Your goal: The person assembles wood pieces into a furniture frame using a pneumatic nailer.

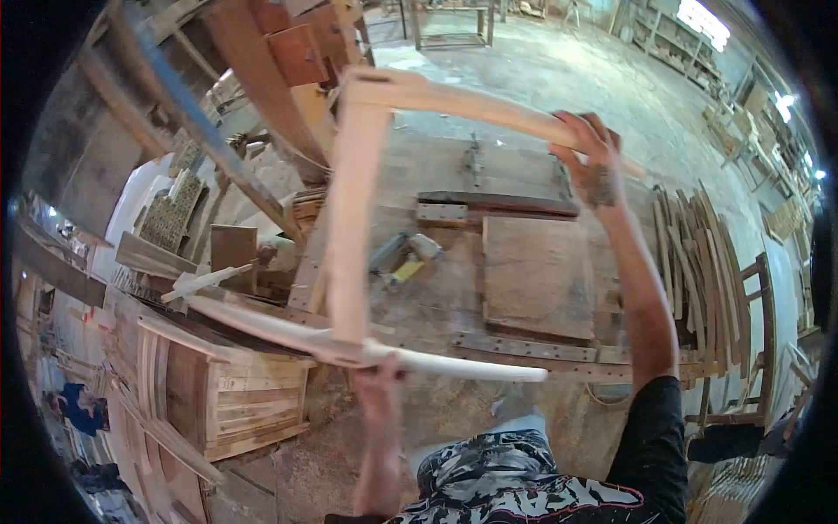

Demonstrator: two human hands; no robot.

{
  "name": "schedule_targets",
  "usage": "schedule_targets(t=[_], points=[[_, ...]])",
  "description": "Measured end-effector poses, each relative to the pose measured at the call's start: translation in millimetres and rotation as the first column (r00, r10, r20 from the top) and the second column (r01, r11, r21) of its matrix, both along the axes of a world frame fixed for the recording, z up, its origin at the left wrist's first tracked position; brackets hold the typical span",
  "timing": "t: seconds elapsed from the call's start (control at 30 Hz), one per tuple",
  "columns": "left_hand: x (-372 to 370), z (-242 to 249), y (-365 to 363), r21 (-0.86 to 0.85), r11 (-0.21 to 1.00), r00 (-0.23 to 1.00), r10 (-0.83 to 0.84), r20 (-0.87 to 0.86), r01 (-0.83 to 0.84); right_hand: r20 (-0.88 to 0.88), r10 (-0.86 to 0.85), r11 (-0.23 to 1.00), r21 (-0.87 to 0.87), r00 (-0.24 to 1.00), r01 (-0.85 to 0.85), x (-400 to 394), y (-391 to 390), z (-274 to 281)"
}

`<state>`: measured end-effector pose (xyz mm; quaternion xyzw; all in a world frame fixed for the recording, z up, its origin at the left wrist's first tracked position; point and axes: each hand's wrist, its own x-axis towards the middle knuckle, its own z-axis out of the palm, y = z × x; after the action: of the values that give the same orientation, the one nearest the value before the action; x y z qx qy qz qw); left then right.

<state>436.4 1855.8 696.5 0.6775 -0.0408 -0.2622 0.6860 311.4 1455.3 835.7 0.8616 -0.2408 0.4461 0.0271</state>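
Both hands hold up a pale wooden furniture frame (355, 210), made of two long legs joined by a wide flat crosspiece. My left hand (380, 384) is closed around the nearer leg (454, 364), just below the joint with the crosspiece. Around the farther leg (471, 105), toward its right part, the fingers of my right hand (594, 157) are wrapped. The frame hangs in the air over a work table (436, 306), its crosspiece slightly blurred.
On the table lie a flat wooden board (537, 279), a dark bar (497, 203) and a grey-and-yellow tool (408, 262). Curved wooden strips (698, 262) are stacked at the right. A slatted wooden cabinet (253, 393) stands at the lower left.
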Motion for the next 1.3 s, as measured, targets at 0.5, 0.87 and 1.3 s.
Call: schedule_targets(t=[0.5,0.87,1.3], points=[[-225,-193,-181,0.042,0.972,0.825,-0.174,-0.538,0.232,-0.409,0.083,0.861,0.489,0.909,0.142,-231,-236,-230],[-134,-237,-186,0.185,0.967,0.862,-0.060,-0.503,0.175,-0.442,0.229,0.841,0.538,0.867,0.052,-85,-283,-357],[-4,-234,-273,0.890,0.433,0.725,-0.659,0.201,0.146,-0.497,0.179,0.822,0.549,0.849,0.149,-57,-263,-409]])
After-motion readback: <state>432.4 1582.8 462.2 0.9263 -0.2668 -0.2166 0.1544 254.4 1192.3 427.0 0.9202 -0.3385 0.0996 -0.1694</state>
